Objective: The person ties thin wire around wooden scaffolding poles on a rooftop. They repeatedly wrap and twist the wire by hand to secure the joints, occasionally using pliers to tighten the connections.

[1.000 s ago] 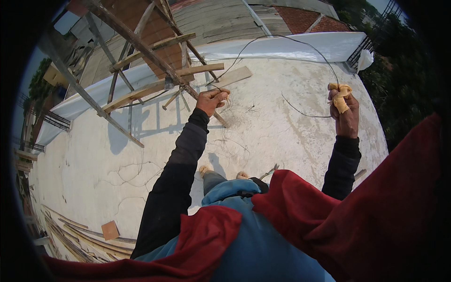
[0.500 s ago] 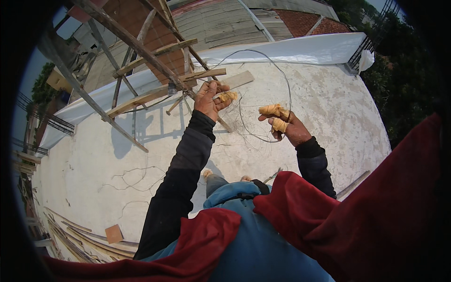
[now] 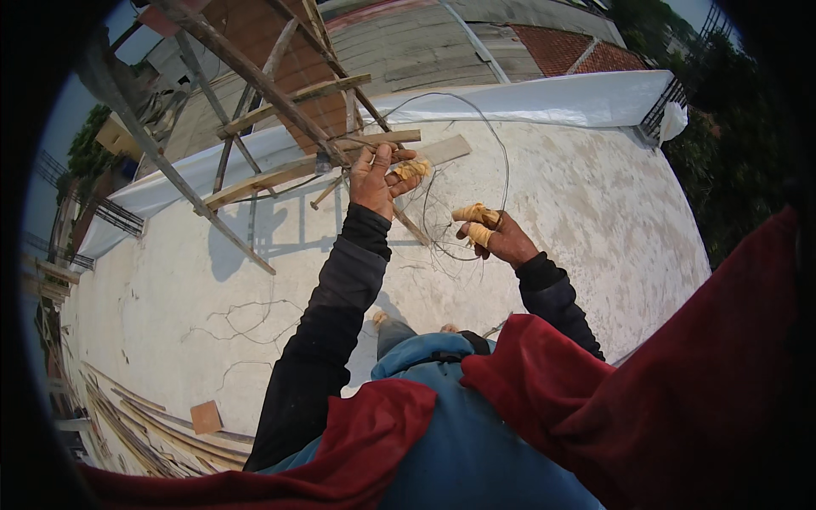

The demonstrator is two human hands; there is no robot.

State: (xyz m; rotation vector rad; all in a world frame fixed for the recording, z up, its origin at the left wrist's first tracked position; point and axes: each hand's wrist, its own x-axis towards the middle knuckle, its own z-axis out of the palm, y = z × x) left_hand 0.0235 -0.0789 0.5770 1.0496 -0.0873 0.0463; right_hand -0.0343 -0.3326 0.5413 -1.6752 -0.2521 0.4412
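A thin dark wire [image 3: 507, 161] makes a large loop between my hands, above the pale floor. My left hand [image 3: 374, 185] is raised beside the timber frame, its thumb and fingers closed in a pinch where the wire runs in; the exact grip is partly hidden. Tan wrapping covers a fingertip there. My right hand [image 3: 508, 241] hangs lower and to the right, fingers curled around the wire's near side. Two of its fingers have the same tan wrapping. Finer loose strands show between the two hands.
A timber frame [image 3: 255, 81] of poles and planks stands at the upper left. White sheeting [image 3: 586, 100] lines the far edge, with reinforcing bars [image 3: 661, 110] at its right end. Loose wire [image 3: 246, 316], a square tile [image 3: 205, 417] and long wood strips [image 3: 153, 432] lie at left.
My right hand has moved left, closer to my left hand, and the wire loop has narrowed. My left hand stays by the timber frame. The view has shifted slightly.
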